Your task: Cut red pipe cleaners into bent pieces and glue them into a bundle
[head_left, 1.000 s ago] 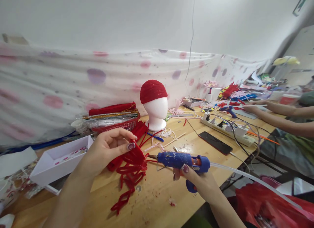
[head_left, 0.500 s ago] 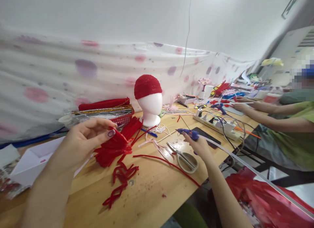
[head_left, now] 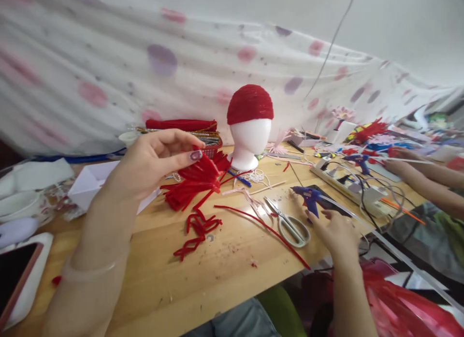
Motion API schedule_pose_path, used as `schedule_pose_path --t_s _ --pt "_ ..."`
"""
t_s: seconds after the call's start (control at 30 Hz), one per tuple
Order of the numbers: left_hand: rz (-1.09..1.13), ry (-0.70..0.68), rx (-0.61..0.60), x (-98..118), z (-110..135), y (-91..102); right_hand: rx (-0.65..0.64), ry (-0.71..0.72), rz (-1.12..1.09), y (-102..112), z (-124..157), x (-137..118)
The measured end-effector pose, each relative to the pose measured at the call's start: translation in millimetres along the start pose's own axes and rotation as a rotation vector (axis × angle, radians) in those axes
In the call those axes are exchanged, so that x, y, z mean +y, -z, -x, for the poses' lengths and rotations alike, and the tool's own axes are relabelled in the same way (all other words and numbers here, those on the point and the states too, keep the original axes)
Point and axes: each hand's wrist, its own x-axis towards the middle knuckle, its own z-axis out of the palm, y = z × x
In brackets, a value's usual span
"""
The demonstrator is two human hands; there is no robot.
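My left hand (head_left: 155, 163) pinches a fan-shaped bundle of red pipe cleaners (head_left: 195, 182) between thumb and fingertips, above the table. A chain of bent red pipe cleaners (head_left: 197, 235) lies below it. My right hand (head_left: 339, 230) is by the handle of a blue glue gun (head_left: 311, 199), fingers apart and not wrapped round it. A clear glue stick runs from the gun's back over my wrist. Scissors (head_left: 293, 230) and a long red pipe cleaner (head_left: 253, 221) lie between the hands. Behind stands a white foam head (head_left: 250, 139) with a red wrapped cap (head_left: 250, 105).
A power strip (head_left: 348, 192) with cables lies right of the glue gun. A red basket (head_left: 213, 147) of craft stems, a white box (head_left: 89, 182) and a phone (head_left: 18, 279) are left. A co-worker's hands (head_left: 398, 158) are at far right.
My right hand has loosened from the glue gun and drawn back from it. My left hand still holds the red bundle. The view has turned left and down.
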Motion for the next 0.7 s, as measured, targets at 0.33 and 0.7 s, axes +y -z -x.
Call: schedule_pose_path --t_s 0.33,0.7 --pt "-0.029 -0.047 -0.059 -11 -7 -1.7 -0.617 1.105 -0.349 -9 119 -137" --pt "-0.081 -0.025 -0.096 -5 -7 -3.6 -0.694 1.367 -0.132 -47 112 -158"
